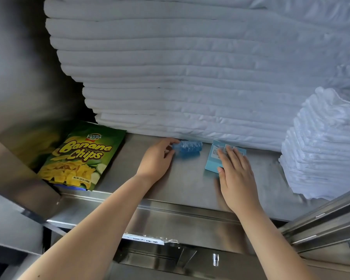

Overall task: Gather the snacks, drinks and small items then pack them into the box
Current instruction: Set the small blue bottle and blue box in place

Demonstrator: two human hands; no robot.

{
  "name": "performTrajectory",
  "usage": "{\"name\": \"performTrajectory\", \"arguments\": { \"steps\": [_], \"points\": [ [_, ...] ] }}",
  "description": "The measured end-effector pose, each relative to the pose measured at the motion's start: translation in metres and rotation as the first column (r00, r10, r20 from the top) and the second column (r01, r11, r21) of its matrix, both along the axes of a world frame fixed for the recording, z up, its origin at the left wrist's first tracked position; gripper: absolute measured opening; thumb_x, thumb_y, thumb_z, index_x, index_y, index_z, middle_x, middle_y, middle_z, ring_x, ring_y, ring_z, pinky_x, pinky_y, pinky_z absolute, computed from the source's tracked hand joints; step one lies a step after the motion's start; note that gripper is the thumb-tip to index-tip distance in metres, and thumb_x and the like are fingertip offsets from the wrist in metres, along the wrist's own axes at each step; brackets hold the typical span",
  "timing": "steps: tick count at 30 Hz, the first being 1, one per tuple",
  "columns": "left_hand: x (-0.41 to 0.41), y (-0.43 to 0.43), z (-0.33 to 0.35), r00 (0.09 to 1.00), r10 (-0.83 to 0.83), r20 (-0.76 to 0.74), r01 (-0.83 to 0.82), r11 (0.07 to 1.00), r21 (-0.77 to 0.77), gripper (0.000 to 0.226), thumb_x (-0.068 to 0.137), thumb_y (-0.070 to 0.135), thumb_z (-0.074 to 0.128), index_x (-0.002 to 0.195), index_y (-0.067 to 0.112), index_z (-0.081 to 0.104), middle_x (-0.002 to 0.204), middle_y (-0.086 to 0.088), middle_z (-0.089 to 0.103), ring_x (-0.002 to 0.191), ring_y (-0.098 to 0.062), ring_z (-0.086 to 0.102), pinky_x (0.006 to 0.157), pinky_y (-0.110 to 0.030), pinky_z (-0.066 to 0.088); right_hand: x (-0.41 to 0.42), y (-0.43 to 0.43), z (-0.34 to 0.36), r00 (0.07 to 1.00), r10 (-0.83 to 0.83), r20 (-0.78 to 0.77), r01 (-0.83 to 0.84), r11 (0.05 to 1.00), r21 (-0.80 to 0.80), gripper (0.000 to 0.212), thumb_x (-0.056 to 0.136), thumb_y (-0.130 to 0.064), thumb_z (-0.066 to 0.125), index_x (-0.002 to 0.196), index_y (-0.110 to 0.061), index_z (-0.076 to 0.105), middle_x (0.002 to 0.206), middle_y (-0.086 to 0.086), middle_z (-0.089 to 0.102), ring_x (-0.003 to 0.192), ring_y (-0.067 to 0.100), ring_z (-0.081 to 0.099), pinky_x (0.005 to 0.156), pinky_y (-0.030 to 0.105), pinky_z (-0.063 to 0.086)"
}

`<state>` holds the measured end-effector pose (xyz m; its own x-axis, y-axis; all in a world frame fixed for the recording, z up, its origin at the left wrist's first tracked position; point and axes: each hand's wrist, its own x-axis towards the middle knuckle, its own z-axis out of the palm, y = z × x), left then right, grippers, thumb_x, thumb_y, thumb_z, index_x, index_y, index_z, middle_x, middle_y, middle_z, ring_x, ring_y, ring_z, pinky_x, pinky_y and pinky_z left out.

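Two pickups on the shelf (190, 184).
Left hand (156, 158) seems to pinch the bottle (188, 149) by its end (blurred there); right hand (235, 174) lies flat on the carton (213, 160), likely to slide it clear of the towels (170, 77).

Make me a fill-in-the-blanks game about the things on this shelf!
1. The green bag says Banana ____.
2. The left hand pinches a small ____ bottle lying on its side.
3. The right hand rests on the light blue box, in front of folded ____ cloths.
Missing words: Chips; blue; white.
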<state>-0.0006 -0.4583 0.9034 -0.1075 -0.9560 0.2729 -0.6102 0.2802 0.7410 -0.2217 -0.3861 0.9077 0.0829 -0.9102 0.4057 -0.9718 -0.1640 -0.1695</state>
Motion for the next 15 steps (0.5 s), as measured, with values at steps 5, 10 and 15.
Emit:
{"name": "performTrajectory", "arguments": {
  "steps": [5,10,15],
  "points": [
    [0.001,0.008,0.006,0.955,0.038,-0.293,-0.044,0.999,-0.011,0.025,0.090,0.008,0.057,0.108,0.026,0.060,0.110,0.007,0.060,0.093,0.005,0.056,0.075,-0.003,0.041,0.000,0.000,0.000,1.000,0.002,-0.001,-0.002,1.000,0.010,0.045,0.093,-0.011,0.053,0.137,-0.005,0.047,0.144,0.019,0.042,0.136,0.035,0.037,0.115,0.047,0.024],
    [0.005,0.012,0.020,0.845,0.078,-0.529,-0.084,0.996,0.013,0.025,0.094,0.019,0.055,0.102,0.042,0.061,0.110,0.004,0.057,0.093,0.005,0.056,0.078,-0.005,0.040,-0.001,0.000,-0.001,1.000,0.005,-0.006,-0.005,1.000,0.002,0.045,0.092,-0.012,0.054,0.137,-0.004,0.048,0.144,0.019,0.043,0.134,0.035,0.038,0.114,0.048,0.026],
    [0.007,0.007,0.028,0.874,0.050,-0.483,-0.027,0.998,0.053,0.024,0.094,0.023,0.055,0.101,0.045,0.063,0.115,-0.001,0.060,0.093,0.003,0.059,0.082,-0.011,0.042,-0.001,-0.001,-0.003,1.000,0.005,-0.007,-0.005,1.000,0.003,0.046,0.092,-0.011,0.054,0.137,-0.003,0.047,0.144,0.020,0.042,0.135,0.036,0.038,0.114,0.048,0.025]
  ]
}}
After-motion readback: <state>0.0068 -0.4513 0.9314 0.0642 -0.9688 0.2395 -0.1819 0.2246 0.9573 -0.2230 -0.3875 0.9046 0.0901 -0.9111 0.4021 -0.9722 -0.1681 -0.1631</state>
